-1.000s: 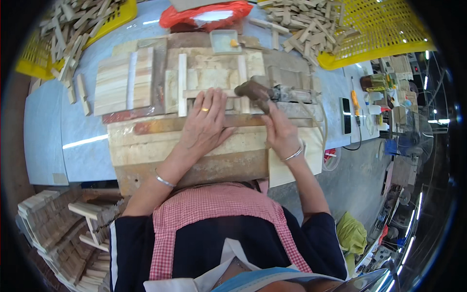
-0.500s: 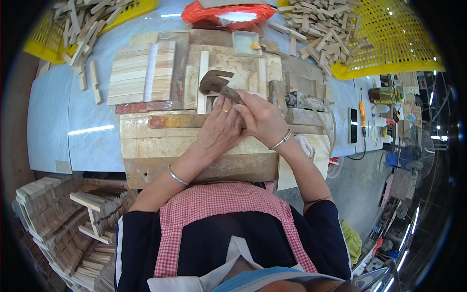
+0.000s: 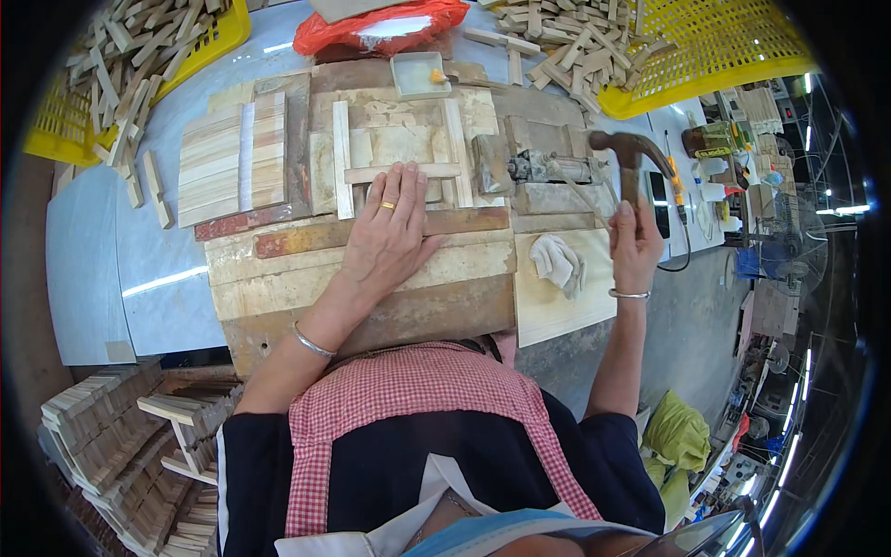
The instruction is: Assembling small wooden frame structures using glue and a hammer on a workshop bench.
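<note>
On the desk (image 3: 83, 260), my left fingers (image 3: 408, 190) lie flat, unclenched, on the H-shaped wooden frame (image 3: 441, 171); right of it, my right fingers (image 3: 627, 234) grip a claw hammer (image 3: 630, 148).

2 yellow baskets (image 3: 691, 96) | red bag (image 3: 329, 39) | crumpled white cloth (image 3: 557, 262) | phone (image 3: 660, 192) | green fabric (image 3: 677, 431)

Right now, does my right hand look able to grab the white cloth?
Probably not straight away: your right hand is gripping a hammer. The way itself looks free, though, as the white cloth lies close by with nothing on top.
</note>
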### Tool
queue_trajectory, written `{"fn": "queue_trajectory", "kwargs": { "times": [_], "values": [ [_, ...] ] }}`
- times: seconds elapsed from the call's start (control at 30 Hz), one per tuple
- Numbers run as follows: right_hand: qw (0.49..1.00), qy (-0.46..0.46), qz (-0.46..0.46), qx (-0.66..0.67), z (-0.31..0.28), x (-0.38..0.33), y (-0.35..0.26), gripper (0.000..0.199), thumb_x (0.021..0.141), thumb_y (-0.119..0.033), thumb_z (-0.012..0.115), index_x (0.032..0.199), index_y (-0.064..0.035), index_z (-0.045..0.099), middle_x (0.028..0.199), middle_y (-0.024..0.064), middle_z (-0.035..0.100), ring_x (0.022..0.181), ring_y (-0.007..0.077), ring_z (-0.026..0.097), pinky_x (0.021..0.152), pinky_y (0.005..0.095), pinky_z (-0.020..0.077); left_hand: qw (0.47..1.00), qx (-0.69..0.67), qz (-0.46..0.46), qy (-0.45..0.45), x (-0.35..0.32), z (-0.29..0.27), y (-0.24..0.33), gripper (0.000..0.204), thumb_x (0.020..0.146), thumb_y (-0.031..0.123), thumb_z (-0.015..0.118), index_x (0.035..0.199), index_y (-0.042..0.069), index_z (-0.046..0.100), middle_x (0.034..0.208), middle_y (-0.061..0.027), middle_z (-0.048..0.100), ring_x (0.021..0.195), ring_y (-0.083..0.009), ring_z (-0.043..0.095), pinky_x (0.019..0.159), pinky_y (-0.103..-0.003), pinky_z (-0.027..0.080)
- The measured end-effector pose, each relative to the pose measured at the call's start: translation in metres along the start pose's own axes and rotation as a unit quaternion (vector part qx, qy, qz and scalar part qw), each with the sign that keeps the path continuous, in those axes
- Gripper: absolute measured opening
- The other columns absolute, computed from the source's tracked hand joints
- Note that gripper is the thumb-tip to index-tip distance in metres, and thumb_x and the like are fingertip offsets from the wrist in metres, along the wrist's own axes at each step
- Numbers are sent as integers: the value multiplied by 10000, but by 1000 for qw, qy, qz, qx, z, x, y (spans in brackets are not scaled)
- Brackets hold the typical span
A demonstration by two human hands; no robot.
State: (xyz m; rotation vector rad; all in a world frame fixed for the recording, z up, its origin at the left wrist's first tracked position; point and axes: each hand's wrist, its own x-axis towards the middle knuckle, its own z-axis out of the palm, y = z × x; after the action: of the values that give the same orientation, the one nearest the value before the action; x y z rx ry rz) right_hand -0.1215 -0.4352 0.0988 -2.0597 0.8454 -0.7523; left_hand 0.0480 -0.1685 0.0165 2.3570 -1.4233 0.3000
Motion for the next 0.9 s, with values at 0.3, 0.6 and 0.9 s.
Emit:
{"fn": "queue_trajectory", "kwargs": {
  "times": [0.3, 0.6, 0.9],
  "values": [
    [976, 99, -6, -194, -67, 20, 127, 334, 891, -217, 596, 1180, -50, 611, 1014, 198, 662, 925, 314, 647, 816, 394, 490, 998, -58, -29, 12, 27, -15, -11, 365, 843, 153, 612, 1172, 2, 571, 1191, -176, 568, 1091, -344, 533, 959, -416, 397],
    [938, 73, 115, -320, -59, 35, 168, 324, 815, -310, 652, 1119, -198, 639, 918, 160, 640, 890, 341, 624, 796, 438, 491, 990, -123, -15, -68, 55, -25, -29, 126, 890, 94, 547, 978, 4, 553, 936, -183, 546, 858, -373, 532, 745, -435, 419],
    [976, 83, 68, -190, -77, 42, 186, 366, 842, -255, 676, 1184, -139, 613, 785, 101, 644, 690, 215, 609, 632, 351, 479, 953, -286, -75, 73, 77, -60, -4, 212, 937, 114, 525, 1110, -7, 538, 1004, -146, 508, 910, -276, 540, 787, -322, 444]
  ]
}}
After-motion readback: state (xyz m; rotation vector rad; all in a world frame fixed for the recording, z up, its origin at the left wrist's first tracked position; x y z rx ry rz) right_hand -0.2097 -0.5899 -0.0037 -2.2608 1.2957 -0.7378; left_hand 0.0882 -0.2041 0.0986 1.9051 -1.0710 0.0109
